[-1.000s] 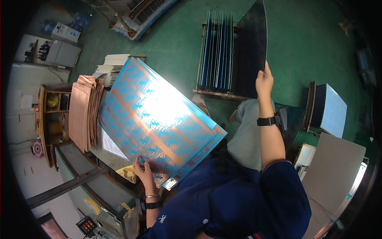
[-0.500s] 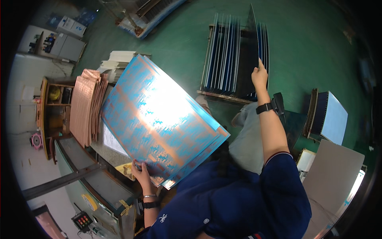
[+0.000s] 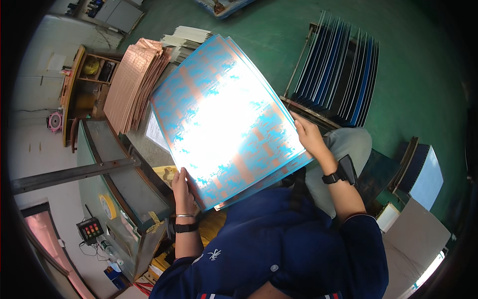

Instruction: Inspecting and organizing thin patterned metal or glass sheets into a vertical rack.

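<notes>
A few large circuit board panels (image 3: 249, 164), copper-coloured with a blue pattern, are held slanted in front of my body, and strong glare washes out their middle. My left hand (image 3: 182, 193) grips the lower left edge, thumb on the face and the other fingers mostly behind. On the right edge, my right hand (image 3: 309, 137) is closed with its fingers partly hidden. The panels lie slightly fanned, so second edges show along the top and bottom. Beyond my right hand, a rack (image 3: 317, 113) holds many dark and blue panels standing on edge.
Leaning copper boards (image 3: 130, 82) stand at left, before a pile of pale sheets (image 3: 185, 42). Nearer is a glass-topped frame (image 3: 130, 192) with a yellow tape roll (image 3: 107, 206) and a metal bar (image 3: 74, 177) across it. At right are a blue-faced stack (image 3: 426, 174) and a grey board (image 3: 416, 244).
My right hand has left a dark panel at the rack and now grips the right edge of the held panels. That panel now stands among the others. The view has swung left.
</notes>
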A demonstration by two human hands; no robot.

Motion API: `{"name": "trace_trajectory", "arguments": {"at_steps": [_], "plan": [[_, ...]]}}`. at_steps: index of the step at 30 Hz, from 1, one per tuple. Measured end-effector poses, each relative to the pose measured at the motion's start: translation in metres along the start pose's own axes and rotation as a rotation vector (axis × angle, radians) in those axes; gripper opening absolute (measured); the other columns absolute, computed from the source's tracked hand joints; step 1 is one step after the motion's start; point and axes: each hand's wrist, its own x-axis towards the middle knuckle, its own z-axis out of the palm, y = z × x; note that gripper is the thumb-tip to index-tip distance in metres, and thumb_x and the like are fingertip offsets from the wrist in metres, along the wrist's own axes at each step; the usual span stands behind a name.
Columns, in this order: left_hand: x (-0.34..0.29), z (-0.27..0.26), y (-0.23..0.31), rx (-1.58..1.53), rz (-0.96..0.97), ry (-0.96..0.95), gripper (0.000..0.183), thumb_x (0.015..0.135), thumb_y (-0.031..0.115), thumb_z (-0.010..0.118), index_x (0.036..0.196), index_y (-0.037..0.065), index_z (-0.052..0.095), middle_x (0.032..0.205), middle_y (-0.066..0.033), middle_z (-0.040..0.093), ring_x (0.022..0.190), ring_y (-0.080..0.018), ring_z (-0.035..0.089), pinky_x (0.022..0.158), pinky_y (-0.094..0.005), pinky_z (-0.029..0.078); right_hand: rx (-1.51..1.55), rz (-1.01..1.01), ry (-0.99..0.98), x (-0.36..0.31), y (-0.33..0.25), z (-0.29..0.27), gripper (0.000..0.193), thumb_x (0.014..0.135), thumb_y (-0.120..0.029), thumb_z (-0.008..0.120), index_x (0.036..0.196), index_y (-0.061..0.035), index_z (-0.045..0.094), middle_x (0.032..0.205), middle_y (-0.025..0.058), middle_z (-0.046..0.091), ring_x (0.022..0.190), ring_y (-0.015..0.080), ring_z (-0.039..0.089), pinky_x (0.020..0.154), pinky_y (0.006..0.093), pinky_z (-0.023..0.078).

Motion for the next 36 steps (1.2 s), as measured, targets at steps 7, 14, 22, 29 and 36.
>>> {"name": "trace_trajectory", "arguments": {"at_steps": [7, 14, 22, 29, 36], "plan": [[-0.027, 0.022, -0.004, -0.129, 0.288, 0.004, 0.023, 0.095, 0.019, 0.050, 0.073, 0.010, 0.048, 0.064, 0.0093, 0.041, 0.055, -0.0005, 0.032, 0.049, -0.0175, 0.027, 0.663, 0.167, -0.033, -0.011, -0.014, -0.019, 0.035, 0.093, -0.012, 0.045, 0.125, 0.0008, 0.051, 0.117, 0.0100, 0.058, 0.100, 0.0135, 0.056, 0.087, 0.0263, 0.043], [-0.045, 0.042, 0.020, -0.182, 0.352, -0.170, 0.024, 0.095, 0.020, 0.049, 0.073, 0.010, 0.047, 0.065, 0.0084, 0.039, 0.057, 0.0003, 0.031, 0.051, -0.0154, 0.027, 1.040, 0.185, -0.091, -0.054, -0.015, -0.085, 0.042, 0.093, -0.019, 0.049, 0.125, 0.0081, 0.043, 0.108, 0.0148, 0.061, 0.094, 0.0167, 0.061, 0.082, 0.0278, 0.050], [-0.048, 0.048, 0.075, -0.472, 0.148, -0.879, 0.067, 0.094, 0.048, 0.035, 0.141, 0.002, 0.021, 0.120, -0.0151, 0.054, 0.108, -0.0245, 0.054, 0.092, -0.0395, 0.045, 1.084, 0.056, 0.035, -0.063, -0.054, -0.114, 0.045, 0.091, -0.015, 0.050, 0.128, 0.0060, 0.039, 0.114, 0.0157, 0.057, 0.096, 0.0207, 0.061, 0.083, 0.0312, 0.050], [-0.096, 0.101, 0.041, -0.771, 0.026, -0.972, 0.048, 0.091, 0.032, 0.053, 0.131, 0.010, 0.038, 0.129, -0.0072, 0.046, 0.123, -0.0229, 0.041, 0.102, -0.0474, 0.035, 1.386, -0.093, 0.062, -0.065, -0.077, -0.043, 0.041, 0.090, -0.008, 0.054, 0.129, -0.0051, 0.040, 0.116, 0.0088, 0.056, 0.104, 0.0188, 0.057, 0.089, 0.0365, 0.048], [-0.065, 0.080, 0.051, -0.733, 0.064, -0.741, 0.032, 0.086, 0.009, 0.061, 0.116, 0.010, 0.050, 0.100, 0.0004, 0.059, 0.096, -0.0133, 0.058, 0.087, -0.0312, 0.048, 1.403, -0.143, 0.155, -0.075, -0.065, -0.094, 0.043, 0.087, -0.002, 0.051, 0.127, -0.0027, 0.037, 0.118, 0.0154, 0.052, 0.108, 0.0280, 0.054, 0.088, 0.0464, 0.049]]}}
